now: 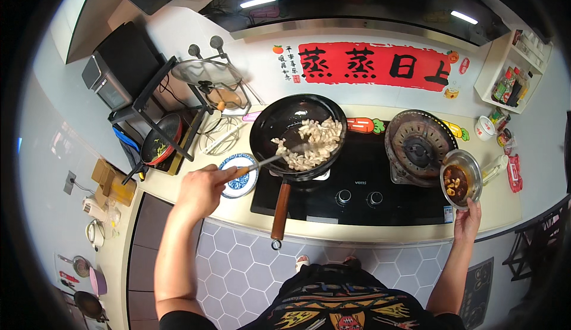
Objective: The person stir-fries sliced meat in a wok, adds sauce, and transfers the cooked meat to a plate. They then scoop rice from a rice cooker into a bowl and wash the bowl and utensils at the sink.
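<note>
My left hand [203,191] grips the wooden handle of a metal spatula [273,158], whose blurred head is among pale chopped pieces of food [312,151] in a black wok [279,111]. The wok sits on the left burner, its wooden handle [280,212] towards me. At the right, my right hand [468,220] holds a steel bowl [476,169] by its near rim. Dark brown sauce with yellowish pieces lies in the bowl, which is tilted so that its inside shows. A blue-and-white plate [241,183] rests left of the wok, partly behind the spatula's handle.
The black gas hob [357,209] has a second burner with a round metal guard [421,147] beside the bowl. A red-rimmed pan [163,140], a rack [147,116] and a glass lid [207,72] stand at the left. A spice shelf [490,76] hangs at the right.
</note>
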The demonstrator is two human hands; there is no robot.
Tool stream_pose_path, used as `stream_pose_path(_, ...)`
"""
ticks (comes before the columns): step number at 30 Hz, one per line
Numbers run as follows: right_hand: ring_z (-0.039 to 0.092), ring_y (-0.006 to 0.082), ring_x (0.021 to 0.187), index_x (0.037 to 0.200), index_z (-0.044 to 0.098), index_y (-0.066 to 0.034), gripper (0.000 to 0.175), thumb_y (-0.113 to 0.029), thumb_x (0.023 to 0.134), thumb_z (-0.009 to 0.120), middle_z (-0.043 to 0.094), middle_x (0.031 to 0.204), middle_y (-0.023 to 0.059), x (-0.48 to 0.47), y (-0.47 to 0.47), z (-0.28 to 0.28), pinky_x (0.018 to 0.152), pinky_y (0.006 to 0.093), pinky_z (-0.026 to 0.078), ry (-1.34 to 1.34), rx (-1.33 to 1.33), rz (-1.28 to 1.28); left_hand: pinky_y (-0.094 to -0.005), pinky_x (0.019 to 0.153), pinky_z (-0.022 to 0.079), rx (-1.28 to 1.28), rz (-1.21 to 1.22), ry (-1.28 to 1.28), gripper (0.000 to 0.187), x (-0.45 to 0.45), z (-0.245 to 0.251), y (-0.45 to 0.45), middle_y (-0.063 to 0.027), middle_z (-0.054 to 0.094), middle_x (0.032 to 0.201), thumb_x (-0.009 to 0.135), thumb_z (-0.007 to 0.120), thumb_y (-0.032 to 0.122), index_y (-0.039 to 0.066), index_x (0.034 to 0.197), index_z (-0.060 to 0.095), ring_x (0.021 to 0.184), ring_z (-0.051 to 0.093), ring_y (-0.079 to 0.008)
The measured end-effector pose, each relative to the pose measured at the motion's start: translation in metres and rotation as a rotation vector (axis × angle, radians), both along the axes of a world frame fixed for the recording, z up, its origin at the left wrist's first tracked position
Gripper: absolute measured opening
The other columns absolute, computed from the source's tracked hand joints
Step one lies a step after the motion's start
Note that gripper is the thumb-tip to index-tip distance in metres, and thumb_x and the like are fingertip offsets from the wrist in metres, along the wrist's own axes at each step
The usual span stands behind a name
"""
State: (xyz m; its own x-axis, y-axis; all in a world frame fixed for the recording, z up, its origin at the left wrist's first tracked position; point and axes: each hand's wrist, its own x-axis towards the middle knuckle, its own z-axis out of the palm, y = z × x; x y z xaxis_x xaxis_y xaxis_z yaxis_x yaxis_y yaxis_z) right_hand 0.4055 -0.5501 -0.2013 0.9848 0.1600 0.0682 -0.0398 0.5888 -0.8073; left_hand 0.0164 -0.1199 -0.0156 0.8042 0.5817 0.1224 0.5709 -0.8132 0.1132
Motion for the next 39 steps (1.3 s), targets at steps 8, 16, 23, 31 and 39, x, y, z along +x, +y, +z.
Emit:
stream_pose_path(8,0.061,0.0070,0.067,0.108,0.059,-0.0050,0.020,-0.004,0.089,0.057,0.067,0.090,0.0019,-0.048,0.082,0.040,0.054,0.0180,0.047,0.103,-0.050,0.179,-0.0360,0.066,0.051,0.305,-0.061,0.225,0.045,0.029,0.008,0.000,-0.0098,0.060,0.079,0.080,0.056,0.004,0.028,0.116,0.066,0.071,0.064,-0.0266)
stream_pose_path(16,0.058,0.0054,0.061,0.106,0.057,-0.0051,0.017,-0.004,0.089,0.056,0.064,0.084,0.0001,-0.076,0.117,0.059,0.051,0.0173,0.047,0.141,-0.052,0.220,-0.0393,0.062,0.050,0.283,-0.110,-0.006,0.048,0.050,-0.039,0.026,-0.0087,0.057,0.079,0.078,0.056,0.002,0.022,0.121,0.064,0.067,0.062,-0.0279)
stream_pose_path(23,0.051,0.0048,0.052,0.096,0.057,-0.0097,0.008,-0.007,0.088,0.059,0.057,0.070,-0.0034,-0.065,0.162,0.075,0.047,0.0196,0.044,0.079,-0.172,0.361,-0.0384,0.061,0.051,0.313,-0.132,0.091,0.045,0.006,-0.026,0.038,-0.0086,0.057,0.078,0.075,0.062,0.007,0.024,0.117,0.066,0.066,0.063,-0.0280)
stream_pose_path(31,0.055,0.0111,0.050,0.074,0.046,-0.0118,0.021,-0.007,0.086,0.061,0.052,0.059,0.0001,-0.031,0.259,0.078,0.046,0.0228,0.044,0.000,-0.363,0.592,-0.0375,0.058,0.048,0.275,0.052,-0.052,0.051,-0.042,-0.002,0.014,-0.0077,0.052,0.069,0.071,0.057,-0.005,0.023,0.112,0.070,0.062,0.058,-0.0270)
stream_pose_path(39,0.053,0.0122,0.045,0.061,0.039,-0.0112,0.029,-0.005,0.076,0.063,0.048,0.053,0.0017,-0.028,0.370,0.060,0.039,0.0255,0.042,-0.452,-0.835,0.675,-0.0340,0.054,0.045,0.324,0.093,-0.044,0.044,-0.075,0.037,-0.010,-0.0055,0.051,0.069,0.071,0.061,-0.004,0.019,0.108,0.071,0.060,0.055,-0.0232)
